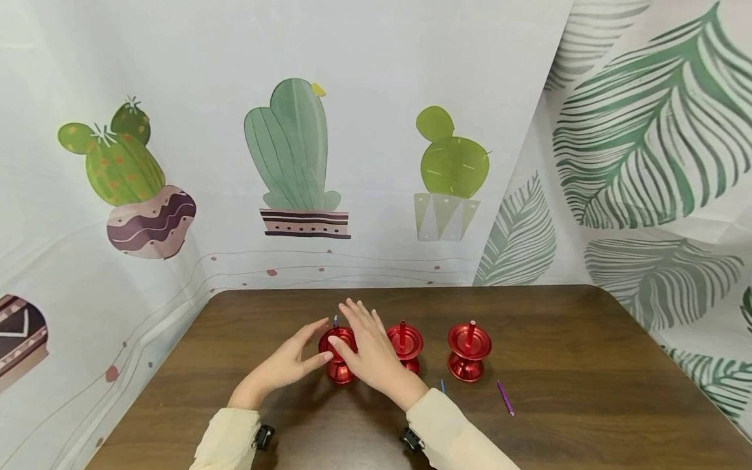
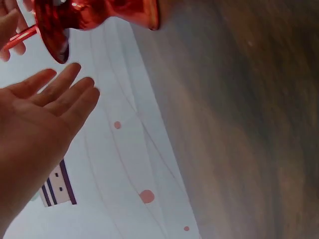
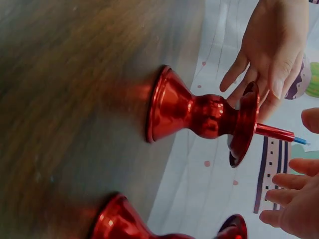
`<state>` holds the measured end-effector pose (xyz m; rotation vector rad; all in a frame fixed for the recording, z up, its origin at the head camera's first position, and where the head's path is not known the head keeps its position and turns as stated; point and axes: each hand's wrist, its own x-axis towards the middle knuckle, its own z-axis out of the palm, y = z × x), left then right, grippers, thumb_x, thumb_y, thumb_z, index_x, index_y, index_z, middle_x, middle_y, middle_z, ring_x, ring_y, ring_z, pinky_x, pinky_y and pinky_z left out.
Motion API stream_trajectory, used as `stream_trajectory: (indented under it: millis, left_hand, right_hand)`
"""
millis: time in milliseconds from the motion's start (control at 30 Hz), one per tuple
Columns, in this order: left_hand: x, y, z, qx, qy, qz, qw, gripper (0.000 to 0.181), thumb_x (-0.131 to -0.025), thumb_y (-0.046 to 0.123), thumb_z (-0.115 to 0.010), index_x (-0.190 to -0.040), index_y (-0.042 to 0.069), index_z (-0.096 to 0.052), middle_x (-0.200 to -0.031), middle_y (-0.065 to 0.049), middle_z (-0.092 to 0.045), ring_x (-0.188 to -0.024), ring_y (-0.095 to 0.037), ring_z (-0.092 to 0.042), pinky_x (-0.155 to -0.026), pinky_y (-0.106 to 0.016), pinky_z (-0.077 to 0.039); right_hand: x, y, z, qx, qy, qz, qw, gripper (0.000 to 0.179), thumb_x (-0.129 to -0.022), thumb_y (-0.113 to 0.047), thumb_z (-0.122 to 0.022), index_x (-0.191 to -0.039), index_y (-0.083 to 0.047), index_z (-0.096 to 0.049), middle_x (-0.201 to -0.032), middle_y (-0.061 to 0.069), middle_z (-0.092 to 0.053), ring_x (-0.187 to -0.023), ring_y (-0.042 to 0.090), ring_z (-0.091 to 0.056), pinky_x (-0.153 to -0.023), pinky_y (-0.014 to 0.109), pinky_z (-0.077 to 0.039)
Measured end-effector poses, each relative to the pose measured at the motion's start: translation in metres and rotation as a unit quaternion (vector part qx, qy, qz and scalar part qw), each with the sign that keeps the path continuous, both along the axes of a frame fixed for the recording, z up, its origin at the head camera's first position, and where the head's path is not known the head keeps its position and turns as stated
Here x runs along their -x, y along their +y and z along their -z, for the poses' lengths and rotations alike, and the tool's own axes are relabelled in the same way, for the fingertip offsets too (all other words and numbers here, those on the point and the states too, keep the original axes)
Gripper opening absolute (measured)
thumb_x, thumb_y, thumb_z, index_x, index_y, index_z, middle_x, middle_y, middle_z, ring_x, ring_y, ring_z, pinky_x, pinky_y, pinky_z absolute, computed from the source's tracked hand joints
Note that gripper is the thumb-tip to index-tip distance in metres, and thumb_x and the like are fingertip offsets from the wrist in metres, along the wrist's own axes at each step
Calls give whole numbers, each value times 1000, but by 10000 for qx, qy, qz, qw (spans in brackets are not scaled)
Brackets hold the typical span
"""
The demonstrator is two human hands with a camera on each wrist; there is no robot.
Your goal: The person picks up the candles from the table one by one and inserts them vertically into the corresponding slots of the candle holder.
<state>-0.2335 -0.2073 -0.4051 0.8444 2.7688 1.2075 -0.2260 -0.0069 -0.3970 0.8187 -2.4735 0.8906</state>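
A shiny red candle holder (image 1: 341,372) stands upright on the table between my two hands. From its centre tube rises a thin blue candle (image 3: 300,140) with a pale tip. My left hand (image 1: 283,363) is on its left side, fingers spread and thumb apart, holding nothing. On the other side, my right hand (image 1: 376,356) is raised with fingers extended and partly covers the holder's dish in the head view. The right wrist view shows both hands around the dish and tube, with gaps between them and the candle.
Two matching red holders, a middle one (image 1: 409,343) and a right one (image 1: 467,365), stand to the right of my right hand. A purple stick (image 1: 505,398) and a blue stick (image 1: 443,386) lie on the brown table (image 1: 576,365). A printed cloth (image 1: 376,143) hangs behind.
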Motion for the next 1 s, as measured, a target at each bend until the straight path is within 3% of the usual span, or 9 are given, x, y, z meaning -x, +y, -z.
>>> stream_trajectory:
  millis: [267,400,567,800,1000]
  left_hand:
    - [-11,7,-14,-203,780,-582,9950,67,-83,37,-60,-137,13,-29,-134,-9,-38,-124,-25,-33,-97,-51,-30]
    - [-18,13,-24,-245,1049,-766,9912,69,-82,37,-60,-138,14,-26,-138,-8,-33,-127,-26,-29,-97,-53,-28]
    - [-26,21,-33,-315,1284,-909,9870,70,-82,39,-60,-140,24,-23,-143,-5,-24,-131,-26,-19,-97,-57,-24]
    - [-34,35,-44,-403,1585,-623,9846,69,-85,32,-58,-141,26,-18,-145,-1,-20,-134,-21,-11,-98,-57,-23]
    - [-42,53,-52,-394,1779,-308,9828,69,-86,32,-56,-141,24,-17,-145,1,-18,-134,-23,-11,-99,-55,-23]
  right_hand:
    - [-9,11,-8,-622,546,147,9965,65,-89,-47,-42,-140,-11,-24,-145,8,-21,-134,21,-10,-106,47,-12]
    - [-15,17,-13,-770,776,204,9938,66,-89,-47,-41,-140,-10,-22,-146,8,-18,-134,22,-8,-105,49,-13]
    - [-24,26,-20,-993,1071,353,9886,67,-90,-47,-39,-141,-9,-19,-146,7,-14,-134,22,-7,-105,49,-12]
    - [-32,43,-23,-1090,1321,573,9836,69,-89,-48,-41,-142,-10,-18,-147,5,-10,-134,22,-6,-106,47,-8]
    - [-41,60,-27,-922,1217,504,9870,71,-88,-47,-44,-142,-10,-16,-147,4,-10,-134,21,-7,-106,46,-10]
